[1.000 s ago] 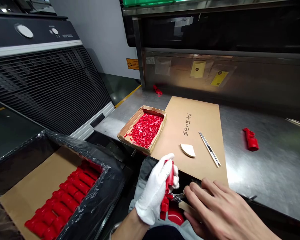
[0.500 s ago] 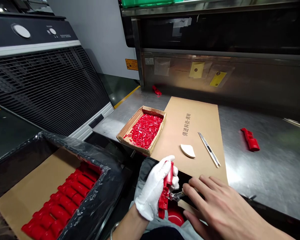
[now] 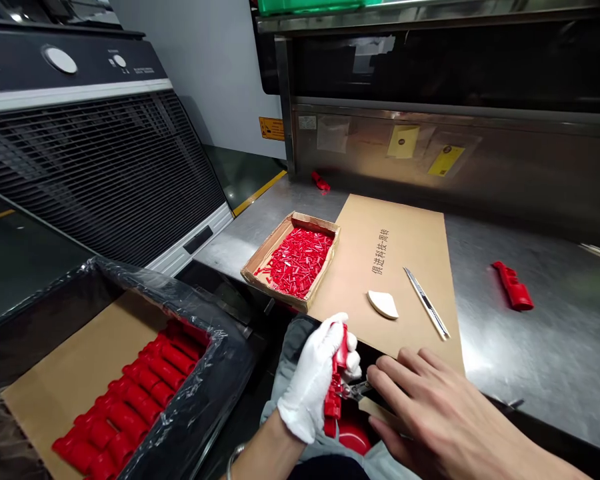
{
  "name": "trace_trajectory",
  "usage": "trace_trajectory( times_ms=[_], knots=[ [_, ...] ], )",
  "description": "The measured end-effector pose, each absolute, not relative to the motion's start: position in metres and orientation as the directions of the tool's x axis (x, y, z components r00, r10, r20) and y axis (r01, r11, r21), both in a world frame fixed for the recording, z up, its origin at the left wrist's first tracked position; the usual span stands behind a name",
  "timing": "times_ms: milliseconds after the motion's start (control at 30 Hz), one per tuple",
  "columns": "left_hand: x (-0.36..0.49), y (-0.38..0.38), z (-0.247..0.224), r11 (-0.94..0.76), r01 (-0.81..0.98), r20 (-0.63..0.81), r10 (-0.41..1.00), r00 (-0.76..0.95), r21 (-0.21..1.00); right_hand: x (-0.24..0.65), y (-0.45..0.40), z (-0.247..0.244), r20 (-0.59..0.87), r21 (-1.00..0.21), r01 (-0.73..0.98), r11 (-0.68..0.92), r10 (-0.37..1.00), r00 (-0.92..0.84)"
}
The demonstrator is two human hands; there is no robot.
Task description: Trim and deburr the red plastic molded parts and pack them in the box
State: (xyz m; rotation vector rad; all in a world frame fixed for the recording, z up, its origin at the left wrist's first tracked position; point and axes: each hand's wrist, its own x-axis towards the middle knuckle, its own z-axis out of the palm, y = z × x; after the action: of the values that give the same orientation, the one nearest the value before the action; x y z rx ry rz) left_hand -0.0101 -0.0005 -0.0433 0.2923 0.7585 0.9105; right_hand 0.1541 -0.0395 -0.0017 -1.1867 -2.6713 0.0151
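My left hand (image 3: 316, 373), in a white glove, is wrapped round a red moulded plastic part (image 3: 333, 399) held upright over my lap. Bare and closed, my right hand (image 3: 430, 407) grips a pair of nippers (image 3: 377, 403) with pale handles. Their metal jaws touch the side of the red part; whether they have a sliver between them I cannot make out. Below, a round red thing (image 3: 354, 437) shows partly between my legs. On the cardboard sheet (image 3: 360, 260) lie a utility knife (image 3: 427, 303) and a white wedge-shaped pad (image 3: 383, 304).
A shallow cardboard box (image 3: 260, 290) of small red scraps stands on the metal bench (image 3: 570, 360). Single red parts lie at the right (image 3: 515, 287) and back (image 3: 321, 182). At lower left, a plastic-lined bin (image 3: 225, 353) holds rows of red parts (image 3: 130, 403). A black-grilled machine (image 3: 95, 180) stands behind.
The whole view has shifted slightly, so the scene sits a little further right. My hands keep the same hold, with the nippers still against the red part.
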Motion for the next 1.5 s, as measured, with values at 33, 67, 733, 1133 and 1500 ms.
trace_trajectory(
  times_ms=[33, 67, 733, 1133, 1500],
  knots=[
    [-0.010, -0.001, -0.043, 0.601, -0.601, -0.470, 0.795, 0.384, 0.526, 0.154, -0.040, -0.002, 0.193, -0.084, 0.734, 0.674, 0.734, -0.651],
    [-0.010, 0.000, -0.043, 0.604, -0.598, -0.469, 0.793, 0.389, 0.526, 0.155, -0.040, -0.002, 0.195, -0.065, 0.735, 0.675, 0.731, -0.654],
    [-0.015, 0.005, -0.039, 0.684, -0.518, -0.447, 0.729, 0.519, 0.514, 0.157, -0.034, 0.008, 0.160, -0.042, 0.668, 0.743, 0.664, -0.730],
    [-0.016, 0.007, -0.036, 0.588, -0.686, -0.445, 0.798, 0.406, 0.429, 0.143, -0.026, 0.019, 0.219, -0.022, 0.711, 0.703, 0.698, -0.682],
    [-0.019, 0.011, -0.040, 0.640, -0.629, -0.456, 0.763, 0.458, 0.441, 0.148, -0.016, 0.008, 0.082, -0.065, 0.625, 0.778, 0.628, -0.774]
  ],
)
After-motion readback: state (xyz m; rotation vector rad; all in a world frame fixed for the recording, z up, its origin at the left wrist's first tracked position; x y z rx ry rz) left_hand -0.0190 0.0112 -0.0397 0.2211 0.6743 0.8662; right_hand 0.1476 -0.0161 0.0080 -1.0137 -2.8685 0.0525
